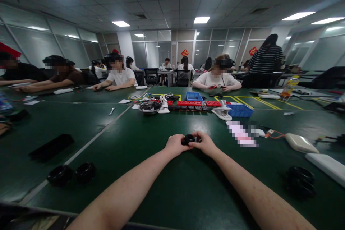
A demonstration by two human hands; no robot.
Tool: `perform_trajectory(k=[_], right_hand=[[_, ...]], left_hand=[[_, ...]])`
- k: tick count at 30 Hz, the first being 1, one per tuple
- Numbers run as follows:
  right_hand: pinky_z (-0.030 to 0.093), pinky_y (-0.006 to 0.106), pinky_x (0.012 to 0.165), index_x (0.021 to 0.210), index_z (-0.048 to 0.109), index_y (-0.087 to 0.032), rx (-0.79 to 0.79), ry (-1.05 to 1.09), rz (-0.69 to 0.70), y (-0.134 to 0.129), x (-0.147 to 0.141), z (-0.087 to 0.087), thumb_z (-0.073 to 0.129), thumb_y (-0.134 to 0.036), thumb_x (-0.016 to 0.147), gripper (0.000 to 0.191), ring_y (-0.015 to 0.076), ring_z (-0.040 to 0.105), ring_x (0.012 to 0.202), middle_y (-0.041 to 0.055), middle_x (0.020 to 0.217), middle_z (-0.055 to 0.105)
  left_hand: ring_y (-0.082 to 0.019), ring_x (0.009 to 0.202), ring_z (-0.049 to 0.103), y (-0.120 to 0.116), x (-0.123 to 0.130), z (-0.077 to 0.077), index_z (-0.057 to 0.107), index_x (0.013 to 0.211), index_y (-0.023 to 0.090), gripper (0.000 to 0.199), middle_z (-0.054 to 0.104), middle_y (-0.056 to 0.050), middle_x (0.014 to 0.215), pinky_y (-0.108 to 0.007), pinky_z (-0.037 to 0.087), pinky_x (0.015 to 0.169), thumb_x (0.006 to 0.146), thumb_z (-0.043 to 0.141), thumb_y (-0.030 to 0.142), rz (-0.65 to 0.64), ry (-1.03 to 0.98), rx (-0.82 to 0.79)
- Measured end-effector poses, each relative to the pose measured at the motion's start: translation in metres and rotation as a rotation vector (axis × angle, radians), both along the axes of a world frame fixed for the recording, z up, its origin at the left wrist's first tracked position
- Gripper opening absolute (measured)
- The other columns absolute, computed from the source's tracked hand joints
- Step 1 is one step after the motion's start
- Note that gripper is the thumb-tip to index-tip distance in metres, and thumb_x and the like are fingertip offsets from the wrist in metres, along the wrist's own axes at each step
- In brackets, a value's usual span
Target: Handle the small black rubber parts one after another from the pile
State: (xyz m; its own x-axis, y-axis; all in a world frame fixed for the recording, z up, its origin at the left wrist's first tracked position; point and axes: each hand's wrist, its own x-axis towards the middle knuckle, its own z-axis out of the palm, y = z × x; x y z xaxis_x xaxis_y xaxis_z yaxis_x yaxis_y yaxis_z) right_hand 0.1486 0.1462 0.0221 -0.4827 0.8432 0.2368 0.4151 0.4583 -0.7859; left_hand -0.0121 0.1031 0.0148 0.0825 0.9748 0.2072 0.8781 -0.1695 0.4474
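Ahead of grip: red-and-black socket strips [190,103]; to their right, white plastic clamp [222,111] and blue plastic bin [241,110].
Near left: two glossy black rings [59,175].
Near right: blurred black ring-shaped pieces [300,182].
Surface: dark green tabletop [140,129].
Room: seated white-shirted person [207,78] opposite.
Grip: left hand [175,144] and right hand [205,142] pinching black ring-shaped part [189,138] between them.
Part's opening: upward; long axis cannot be told, fingers covering sides.

One camera, worn on that person's head over there, looks forward and down from behind and above the left hand [175,144] and right hand [206,143], near them, its wide view reaching the ceiling [164,5] beyond.
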Motion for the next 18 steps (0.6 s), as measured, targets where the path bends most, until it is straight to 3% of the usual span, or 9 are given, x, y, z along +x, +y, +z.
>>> perform_trajectory(k=[7, 12, 18], right_hand=[[0.040, 0.026, 0.062, 0.095, 0.058, -0.015, -0.091, 0.009, 0.131, 0.003, 0.007, 0.006, 0.065, -0.028, 0.060, 0.038, 0.0122, 0.047, 0.064, 0.0011, 0.075, 0.057], [0.040, 0.027, 0.066, 0.105, 0.056, -0.016, -0.219, -0.011, 0.259, 0.006, 0.015, 0.010, 0.064, -0.027, 0.060, 0.047, 0.0126, 0.049, 0.067, 0.0004, 0.075, 0.057], [0.038, 0.025, 0.063, 0.107, 0.056, -0.020, -0.271, -0.070, 0.418, 0.007, 0.023, 0.016, 0.064, -0.025, 0.062, 0.046, 0.0119, 0.048, 0.065, -0.0008, 0.075, 0.057]], left_hand=[[-0.019, 0.075, 0.054, 0.003, -0.007, 0.006, 0.060, 0.083, 0.020, 0.043, 0.059, -0.001, 0.079, -0.025, 0.038, 0.063, 0.061, 0.057, 0.057, -0.129, 0.009, -0.037], [-0.021, 0.094, 0.047, 0.003, -0.015, 0.012, 0.061, 0.093, 0.024, 0.045, 0.054, -0.002, 0.099, -0.029, 0.036, 0.080, 0.060, 0.061, 0.054, -0.267, 0.005, -0.037], [-0.022, 0.099, 0.045, 0.004, -0.020, 0.012, 0.061, 0.096, 0.027, 0.046, 0.053, -0.001, 0.107, -0.031, 0.034, 0.085, 0.059, 0.061, 0.054, -0.420, 0.018, -0.087]])
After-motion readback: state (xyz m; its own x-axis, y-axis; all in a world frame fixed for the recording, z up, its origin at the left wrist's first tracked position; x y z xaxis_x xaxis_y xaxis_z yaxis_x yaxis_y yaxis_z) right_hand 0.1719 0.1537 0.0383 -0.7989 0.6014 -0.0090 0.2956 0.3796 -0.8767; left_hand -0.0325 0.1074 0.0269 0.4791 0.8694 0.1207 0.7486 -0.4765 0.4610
